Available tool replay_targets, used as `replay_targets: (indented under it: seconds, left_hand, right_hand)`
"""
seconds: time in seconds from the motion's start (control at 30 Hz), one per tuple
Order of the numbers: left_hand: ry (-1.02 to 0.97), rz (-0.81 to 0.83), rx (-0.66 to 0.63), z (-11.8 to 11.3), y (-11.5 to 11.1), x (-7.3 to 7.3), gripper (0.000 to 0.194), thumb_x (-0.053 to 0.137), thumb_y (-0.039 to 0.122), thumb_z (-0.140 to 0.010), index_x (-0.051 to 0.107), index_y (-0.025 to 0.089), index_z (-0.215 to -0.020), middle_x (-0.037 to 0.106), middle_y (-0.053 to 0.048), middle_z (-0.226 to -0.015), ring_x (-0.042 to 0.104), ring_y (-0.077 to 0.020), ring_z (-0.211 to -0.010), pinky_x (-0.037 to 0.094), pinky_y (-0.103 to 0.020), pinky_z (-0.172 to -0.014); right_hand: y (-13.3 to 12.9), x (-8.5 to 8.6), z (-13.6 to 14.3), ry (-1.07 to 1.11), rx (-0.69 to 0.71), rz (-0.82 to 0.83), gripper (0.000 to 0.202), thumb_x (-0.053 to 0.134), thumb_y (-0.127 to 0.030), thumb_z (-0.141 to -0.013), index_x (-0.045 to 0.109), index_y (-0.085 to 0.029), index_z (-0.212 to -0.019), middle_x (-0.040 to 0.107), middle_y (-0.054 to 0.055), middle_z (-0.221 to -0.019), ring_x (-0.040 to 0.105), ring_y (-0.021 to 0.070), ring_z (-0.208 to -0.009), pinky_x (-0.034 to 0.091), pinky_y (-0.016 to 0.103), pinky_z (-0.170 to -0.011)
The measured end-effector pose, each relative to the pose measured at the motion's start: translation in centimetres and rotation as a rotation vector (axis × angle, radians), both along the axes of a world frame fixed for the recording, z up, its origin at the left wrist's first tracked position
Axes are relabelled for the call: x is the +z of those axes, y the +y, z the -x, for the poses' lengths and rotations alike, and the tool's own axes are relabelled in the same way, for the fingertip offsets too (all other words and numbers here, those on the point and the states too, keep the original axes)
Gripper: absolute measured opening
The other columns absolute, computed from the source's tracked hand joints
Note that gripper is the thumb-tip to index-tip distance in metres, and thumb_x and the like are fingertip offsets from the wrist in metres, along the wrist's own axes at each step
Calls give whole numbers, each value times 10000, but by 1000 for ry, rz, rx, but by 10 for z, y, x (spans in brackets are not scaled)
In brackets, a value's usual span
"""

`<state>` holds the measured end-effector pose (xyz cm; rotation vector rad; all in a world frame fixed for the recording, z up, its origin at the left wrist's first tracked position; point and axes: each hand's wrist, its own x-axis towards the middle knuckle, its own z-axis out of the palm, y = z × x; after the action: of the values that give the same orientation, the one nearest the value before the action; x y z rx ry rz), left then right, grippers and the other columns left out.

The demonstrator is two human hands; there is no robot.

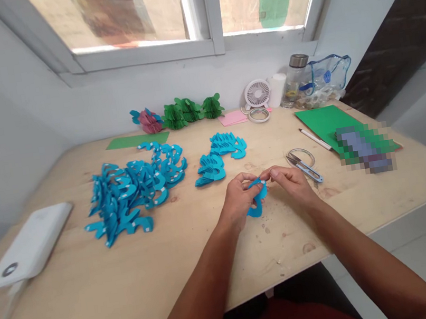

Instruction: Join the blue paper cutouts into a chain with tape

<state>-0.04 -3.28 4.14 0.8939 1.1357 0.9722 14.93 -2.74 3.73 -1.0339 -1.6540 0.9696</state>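
Near the table's front edge my left hand (239, 201) grips a curved blue paper cutout (256, 210) with a small white square near its top. My right hand (290, 182) pinches with thumb and forefinger right beside that white square; whether something tiny sits between the fingertips I cannot make out. Just beyond my hands lie two folded stacks of blue paper pieces (210, 169). To the left spreads a large heap of blue paper cutouts (136, 181), many dotted with white squares. Thread snips (305, 168) and a ring-shaped roll (308, 151) rest right of my right hand.
Green paper balls (188, 111) and a pink one (150, 121) line the wall. A small fan (257, 93), tape roll (258, 115) and glass bottle (295, 80) stand at the back. Green sheets (335, 122) and a pen (315, 139) lie right; a white power bank (29, 245) lies left.
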Motion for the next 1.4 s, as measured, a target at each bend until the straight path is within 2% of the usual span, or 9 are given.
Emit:
replay_targets:
  seconds: [0.3,0.57,0.9,1.1,1.4]
  left_hand:
    - [1,-40,-61,0,-2,5,148,644,239,-623,586,137,-714,552,19,-552,485,-67,-425,304,-184,-410]
    - [-22,-13,-58,1,-3,9,154,671,250,-596,614,129,-673,540,14,-516,454,-65,-418,275,-182,-398]
    - [-16,3,-87,3,-2,14,61,616,186,-637,611,126,-627,564,-1,-492,436,-59,-386,278,-183,-392]
    - [-32,5,-103,3,-2,15,67,627,186,-642,603,128,-618,555,3,-477,441,-59,-385,280,-178,-387]
    - [-76,10,-143,8,1,12,78,616,173,-651,607,107,-692,636,-43,-616,464,-53,-401,305,-177,-391]
  right_hand:
    - [2,-2,0,-49,-53,-80,316,446,-368,-877,669,-160,-795,667,76,-827,618,186,-820,480,321,-761]
    - [2,-4,2,-302,-188,-386,199,477,-274,-854,628,-182,-762,653,58,-731,592,168,-694,463,302,-657]
    - [3,-6,-1,-562,-300,-680,111,531,-196,-827,603,-196,-742,657,56,-704,587,185,-700,416,322,-662]
    - [2,-6,-2,-612,-325,-728,118,527,-208,-838,607,-197,-752,662,66,-736,573,188,-717,383,329,-669]
    - [4,-4,-4,-603,-283,-786,94,548,-191,-831,606,-186,-756,667,57,-751,567,165,-684,394,304,-636]
